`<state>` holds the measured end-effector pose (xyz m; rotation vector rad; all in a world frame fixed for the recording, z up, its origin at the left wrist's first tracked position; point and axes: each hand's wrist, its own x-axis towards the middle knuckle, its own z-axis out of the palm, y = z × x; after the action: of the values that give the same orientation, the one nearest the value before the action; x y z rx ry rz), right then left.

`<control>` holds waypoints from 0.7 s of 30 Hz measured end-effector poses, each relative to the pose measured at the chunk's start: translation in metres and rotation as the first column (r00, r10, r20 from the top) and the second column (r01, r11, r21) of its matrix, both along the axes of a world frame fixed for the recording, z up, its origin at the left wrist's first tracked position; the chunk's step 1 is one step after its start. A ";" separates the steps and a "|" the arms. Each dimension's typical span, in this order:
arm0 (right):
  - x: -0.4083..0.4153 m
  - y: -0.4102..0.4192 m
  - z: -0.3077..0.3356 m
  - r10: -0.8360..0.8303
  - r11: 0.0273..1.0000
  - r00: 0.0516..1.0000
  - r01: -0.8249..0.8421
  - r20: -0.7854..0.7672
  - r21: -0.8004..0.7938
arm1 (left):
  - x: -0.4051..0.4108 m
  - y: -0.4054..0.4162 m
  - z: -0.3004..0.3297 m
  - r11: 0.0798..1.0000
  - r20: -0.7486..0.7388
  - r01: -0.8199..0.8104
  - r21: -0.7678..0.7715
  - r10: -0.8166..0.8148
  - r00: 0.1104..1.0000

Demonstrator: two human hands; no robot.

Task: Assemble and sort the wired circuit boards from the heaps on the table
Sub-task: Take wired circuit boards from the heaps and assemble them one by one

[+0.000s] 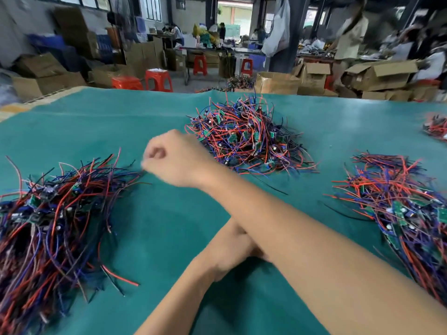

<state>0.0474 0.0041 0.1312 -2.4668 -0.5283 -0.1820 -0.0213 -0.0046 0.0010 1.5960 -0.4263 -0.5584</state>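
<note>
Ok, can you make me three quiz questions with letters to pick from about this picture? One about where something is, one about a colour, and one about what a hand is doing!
1. Where does the right hand reach?
A. Across to the heap on the left
B. Into a cardboard box
C. Onto a red stool

2. What colour is the table cover?
A. Yellow
B. Teal green
C. White

3. How are the right hand's fingers?
A. Spread flat on the table
B. Curled in near wire ends
C. Wrapped round a cup

Answers:
1 A: the right arm crosses over the left arm, and the hand is at the far edge of the left heap.
2 B: the cloth under all the heaps is teal green.
3 B: the fingers are curled; blur hides whether they pinch a wire. The left hand is mostly hidden under the right arm.
</note>
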 end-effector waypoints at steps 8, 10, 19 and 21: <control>0.055 -0.172 -0.068 -0.651 0.695 0.743 0.665 0.152 -0.275 | -0.001 -0.003 0.005 0.977 -0.089 0.052 -0.206 -0.072 0.993; 0.060 -0.190 -0.085 -0.638 0.683 0.752 0.651 0.165 -0.331 | -0.002 -0.003 0.007 0.975 -0.104 0.053 -0.215 -0.077 0.992; 0.065 -0.210 -0.098 -0.637 0.719 0.750 0.662 0.177 -0.212 | -0.001 -0.002 0.009 0.968 -0.165 0.028 -0.251 -0.071 0.984; 0.051 -0.212 -0.087 -0.668 0.743 0.736 0.669 0.109 0.032 | -0.001 -0.001 0.009 0.966 -0.173 0.028 -0.258 -0.074 0.982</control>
<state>0.0989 -0.2084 0.0439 -2.5592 0.3567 -0.6127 -0.0222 -0.0058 0.0103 1.2790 -0.3867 -0.6554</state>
